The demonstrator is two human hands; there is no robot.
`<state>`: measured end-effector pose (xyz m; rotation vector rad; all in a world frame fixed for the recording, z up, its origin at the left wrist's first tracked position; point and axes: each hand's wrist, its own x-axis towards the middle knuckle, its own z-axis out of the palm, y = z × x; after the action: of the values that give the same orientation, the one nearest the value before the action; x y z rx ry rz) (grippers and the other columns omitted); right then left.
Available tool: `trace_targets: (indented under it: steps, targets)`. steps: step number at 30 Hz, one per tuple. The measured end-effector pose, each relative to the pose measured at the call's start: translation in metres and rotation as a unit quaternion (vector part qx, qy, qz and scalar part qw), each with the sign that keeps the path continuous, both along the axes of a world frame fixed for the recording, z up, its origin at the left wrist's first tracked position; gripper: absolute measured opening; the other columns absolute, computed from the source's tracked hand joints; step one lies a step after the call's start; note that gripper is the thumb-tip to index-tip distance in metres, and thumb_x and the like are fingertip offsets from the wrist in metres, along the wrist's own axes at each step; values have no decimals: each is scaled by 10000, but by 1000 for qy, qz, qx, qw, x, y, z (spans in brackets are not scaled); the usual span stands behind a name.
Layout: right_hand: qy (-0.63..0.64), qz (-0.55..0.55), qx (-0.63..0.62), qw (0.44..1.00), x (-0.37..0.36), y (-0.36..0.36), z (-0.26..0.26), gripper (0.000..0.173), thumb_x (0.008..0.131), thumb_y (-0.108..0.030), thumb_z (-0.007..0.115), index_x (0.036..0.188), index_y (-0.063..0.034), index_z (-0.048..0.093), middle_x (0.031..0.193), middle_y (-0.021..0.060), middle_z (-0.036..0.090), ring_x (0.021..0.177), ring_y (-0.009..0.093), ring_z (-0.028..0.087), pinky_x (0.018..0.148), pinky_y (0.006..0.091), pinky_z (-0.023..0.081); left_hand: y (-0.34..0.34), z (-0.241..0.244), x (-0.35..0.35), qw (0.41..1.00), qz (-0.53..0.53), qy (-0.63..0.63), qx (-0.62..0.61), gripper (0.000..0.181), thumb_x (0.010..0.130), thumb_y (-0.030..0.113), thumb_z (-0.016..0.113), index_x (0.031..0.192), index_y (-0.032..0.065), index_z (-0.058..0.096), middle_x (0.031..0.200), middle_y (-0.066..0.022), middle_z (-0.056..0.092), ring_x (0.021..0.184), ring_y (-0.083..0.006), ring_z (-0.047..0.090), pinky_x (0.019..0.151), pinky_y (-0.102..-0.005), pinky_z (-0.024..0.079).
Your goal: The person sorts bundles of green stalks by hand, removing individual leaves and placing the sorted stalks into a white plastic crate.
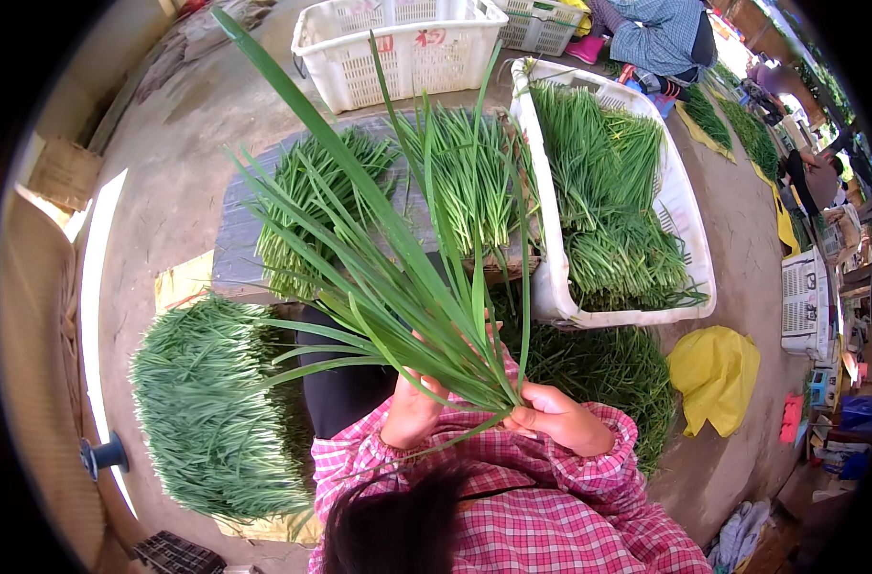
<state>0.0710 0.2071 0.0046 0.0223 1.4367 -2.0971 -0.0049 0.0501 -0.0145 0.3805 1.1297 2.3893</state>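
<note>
Before my chest is a loose bunch of long green leaves, apparently garlic chives (436, 301), fanning up and away from me. My right hand (561, 420) pinches the gathered stem ends between thumb and fingers. Under the left side of the bunch, my left hand (412, 412) cradles the leaves, its fingers partly hidden by them. Past the bunch, a low board covered in grey sheeting (239, 237) carries a left pile of chives (292, 265) and a right pile of chives (472, 194), stems towards me.
A large stacked heap of chives (206, 409) lies at my left; loose greens (594, 380) lie at my right. Chives fill a white plastic crate (640, 316). Another white crate (400, 61) stands beyond. A yellow sheet (716, 377) is on the floor. Other people (658, 36) sit farther off.
</note>
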Motion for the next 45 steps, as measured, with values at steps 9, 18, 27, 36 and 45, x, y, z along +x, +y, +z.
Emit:
trace_targets:
  steps: [9, 18, 27, 36, 45]
  targets:
    - [-15, 2, 24, 1000, 6, -10, -16, 259, 847, -158, 426, 1051, 2, 424, 755, -8, 443, 661, 50, 395, 576, 184, 349, 0, -1, 3, 998, 19, -8, 60, 882, 641, 486, 617, 1248, 57, 140, 1155, -232, 368, 1016, -351, 435, 852, -449, 367]
    - [49, 14, 99, 994, 6, -19, -23, 255, 845, -176, 432, 1016, 12, 447, 755, 22, 476, 693, 87, 436, 616, 236, 376, -4, 4, 5, 994, 36, -84, 56, 690, 681, 264, 581, 1215, 31, 210, 1008, -161, 450, 898, -267, 498, 796, -389, 418]
    - [32, 49, 56, 997, 5, -19, -36, 257, 855, -184, 423, 1023, 11, 431, 826, 5, 467, 749, 66, 423, 674, 202, 378, -3, -10, 4, 987, 18, -67, 146, 632, 734, 361, 547, 1181, 37, 240, 896, -99, 438, 846, -214, 472, 761, -355, 402]
    - [42, 47, 86, 994, 6, -20, -38, 225, 849, -180, 430, 950, 20, 446, 800, 29, 485, 739, 85, 446, 660, 230, 385, -1, -8, 4, 993, 31, -43, 109, 583, 736, 383, 536, 1158, 77, 275, 848, -50, 413, 743, -164, 441, 669, -334, 360]
    - [57, 40, 70, 995, 6, -23, -39, 178, 849, -156, 424, 921, 5, 447, 758, 14, 472, 682, 78, 435, 624, 217, 382, -3, -5, 5, 987, 29, -41, 153, 390, 755, 258, 531, 978, -20, 371, 808, -121, 453, 670, -172, 472, 579, -279, 413]
